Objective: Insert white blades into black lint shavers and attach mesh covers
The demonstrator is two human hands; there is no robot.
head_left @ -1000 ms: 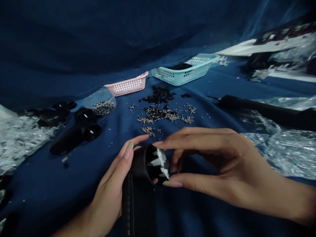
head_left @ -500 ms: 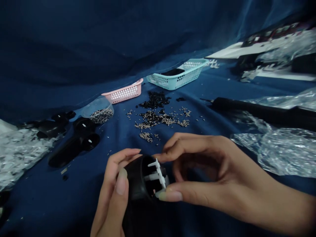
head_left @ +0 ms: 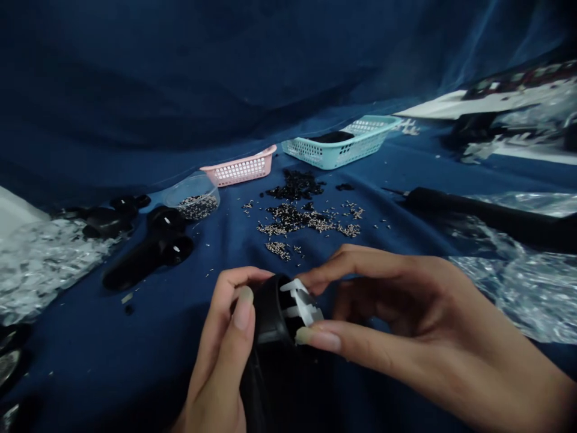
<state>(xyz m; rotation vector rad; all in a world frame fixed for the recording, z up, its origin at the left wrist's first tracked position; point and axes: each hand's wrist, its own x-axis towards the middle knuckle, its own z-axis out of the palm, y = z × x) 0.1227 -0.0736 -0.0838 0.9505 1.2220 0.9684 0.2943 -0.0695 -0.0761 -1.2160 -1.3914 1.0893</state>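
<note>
My left hand (head_left: 229, 343) is wrapped round a black hollow housing (head_left: 270, 319) near the bottom centre, its thumb along the near side. The round opening of the housing faces right. In that opening sits a white plastic part (head_left: 303, 305), partly inside the rim and tilted. My right hand (head_left: 396, 313) pinches the white part between thumb and forefinger at the opening, with the other fingers curled behind. The depths of the housing are dark.
Small screws (head_left: 311, 219) and black pieces (head_left: 295, 184) lie loose ahead. Beyond stand a pink basket (head_left: 241, 169) and a teal basket (head_left: 333, 157). A screw tub (head_left: 198, 204) and black housings (head_left: 144, 258) are left; a black tool (head_left: 473, 213) and clear plastic bags (head_left: 518, 288) right.
The white part has turned and sits closer against the opening of the housing. Both hands and the housing appear slightly further right, as does the whole scene with the camera's shift.
</note>
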